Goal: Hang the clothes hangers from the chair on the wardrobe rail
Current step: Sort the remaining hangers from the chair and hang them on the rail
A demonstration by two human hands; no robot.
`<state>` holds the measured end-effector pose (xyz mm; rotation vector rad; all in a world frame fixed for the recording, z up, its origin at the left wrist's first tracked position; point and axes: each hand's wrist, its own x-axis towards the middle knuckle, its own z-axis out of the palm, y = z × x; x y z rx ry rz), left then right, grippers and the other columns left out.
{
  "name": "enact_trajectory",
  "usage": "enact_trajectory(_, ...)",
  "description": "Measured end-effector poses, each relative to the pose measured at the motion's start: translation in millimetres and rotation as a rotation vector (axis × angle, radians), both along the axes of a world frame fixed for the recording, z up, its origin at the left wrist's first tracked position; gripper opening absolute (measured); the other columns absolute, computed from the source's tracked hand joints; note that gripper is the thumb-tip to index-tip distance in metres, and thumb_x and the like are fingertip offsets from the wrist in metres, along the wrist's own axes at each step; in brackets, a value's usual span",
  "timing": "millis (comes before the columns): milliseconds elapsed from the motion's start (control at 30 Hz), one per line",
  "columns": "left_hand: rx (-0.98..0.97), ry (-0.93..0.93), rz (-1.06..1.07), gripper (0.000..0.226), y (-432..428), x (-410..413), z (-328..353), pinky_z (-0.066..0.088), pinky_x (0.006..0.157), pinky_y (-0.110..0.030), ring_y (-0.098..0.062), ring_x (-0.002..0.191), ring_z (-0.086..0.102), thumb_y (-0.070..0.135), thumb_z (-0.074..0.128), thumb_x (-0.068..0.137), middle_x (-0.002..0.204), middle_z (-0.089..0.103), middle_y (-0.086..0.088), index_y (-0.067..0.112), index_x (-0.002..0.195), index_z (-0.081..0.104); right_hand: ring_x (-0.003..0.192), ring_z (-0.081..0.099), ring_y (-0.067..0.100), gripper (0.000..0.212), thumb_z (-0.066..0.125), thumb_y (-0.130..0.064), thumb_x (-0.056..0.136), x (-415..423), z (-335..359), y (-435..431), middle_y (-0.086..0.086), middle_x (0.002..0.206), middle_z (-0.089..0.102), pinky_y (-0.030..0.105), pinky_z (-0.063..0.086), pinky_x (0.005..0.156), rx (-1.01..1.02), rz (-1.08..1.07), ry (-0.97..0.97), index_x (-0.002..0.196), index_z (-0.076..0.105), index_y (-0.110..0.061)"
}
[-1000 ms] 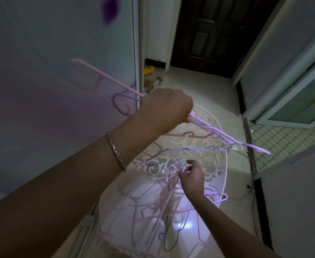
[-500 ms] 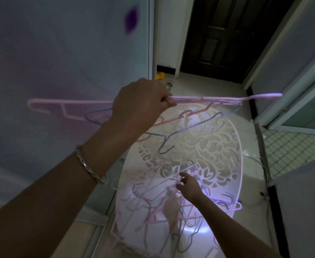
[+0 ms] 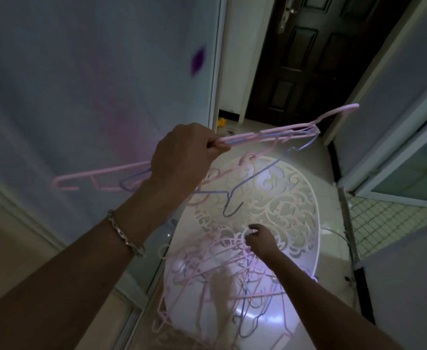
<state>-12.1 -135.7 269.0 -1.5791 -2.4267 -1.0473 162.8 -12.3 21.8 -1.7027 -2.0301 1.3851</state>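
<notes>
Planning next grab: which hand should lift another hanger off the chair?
Right hand: it is at the tangled pink and purple plastic hanger pile; left hand grips a raised hanger bundle.

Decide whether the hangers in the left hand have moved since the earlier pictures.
Yes. The held hangers tilted: their far end rose from beside the chair up to the dark door.

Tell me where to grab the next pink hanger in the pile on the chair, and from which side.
Its hook, from above. It curls up at the top of the pile, toward the chair back, beside the right hand; the shoulders below are interlaced, so pulling those would probably drag others.
</notes>
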Motion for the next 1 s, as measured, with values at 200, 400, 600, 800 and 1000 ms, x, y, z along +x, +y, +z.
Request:
enact_trajectory(200, -0.022, -0.118, 0.035, 0.029, -32, 18, 75, 0.029, 0.045, -0.023, -0.010, 0.045, 0.046, 0.041, 0.064, 0.086, 0.048, 0.051, 0.003, 0.018, 0.070, 0.073, 0.053, 0.056, 0.019, 0.017, 0.044, 0.009, 0.088, -21, 147, -26, 0.014, 0.072, 0.060, 0.021, 0.039, 0.050, -0.125, 0.031, 0.284, 0.092, 0.057, -0.003)
enact_trajectory(400, 0.017, -0.230, 0.065, 0.035, -73, 39, 137, 0.037, 0.052, -0.023, -0.014, 0.043, 0.047, 0.042, 0.068, 0.083, 0.055, 0.062, -0.007, 0.010, 0.068, 0.073, 0.064, 0.059, 0.022, 0.009, 0.050, -0.006, 0.094, -6, 235, -56, 0.012, 0.078, 0.060, 0.029, 0.051, 0.064, -0.208, 0.233, 0.111, 0.092, 0.057, -0.002)
enact_trajectory(600, 0.028, -0.219, 0.138, 0.029, -109, 67, 178, 0.036, 0.053, -0.021, -0.007, 0.043, 0.046, 0.039, 0.072, 0.079, 0.053, 0.061, -0.002, 0.012, 0.070, 0.076, 0.073, 0.064, 0.025, 0.010, 0.049, -0.005, 0.094, 12, 277, -69, 0.013, 0.085, 0.065, 0.033, 0.053, 0.070, -0.270, 0.405, 0.028, 0.093, 0.058, -0.002)
enact_trajectory(800, -0.010, -0.163, 0.209, 0.030, -166, 103, 207, 0.030, 0.040, -0.014, -0.003, 0.035, 0.042, 0.039, 0.074, 0.078, 0.058, 0.064, -0.009, 0.010, 0.074, 0.079, 0.068, 0.068, 0.017, 0.005, 0.059, -0.001, 0.087, 33, 293, -98, 0.011, 0.079, 0.066, 0.027, 0.055, 0.068, -0.406, 0.718, -0.154, 0.087, 0.064, -0.004)
enact_trajectory(1000, 0.020, -0.247, 0.316, 0.028, -260, 117, 219, 0.033, 0.039, -0.009, -0.001, 0.031, 0.041, 0.036, 0.075, 0.079, 0.034, 0.053, 0.012, 0.014, 0.062, 0.073, 0.075, 0.066, 0.013, 0.020, 0.075, -0.013, 0.076, 25, 312, -149, 0.004, 0.077, 0.067, 0.025, 0.053, 0.072, -0.658, 1.103, -0.304, 0.093, 0.065, -0.010)
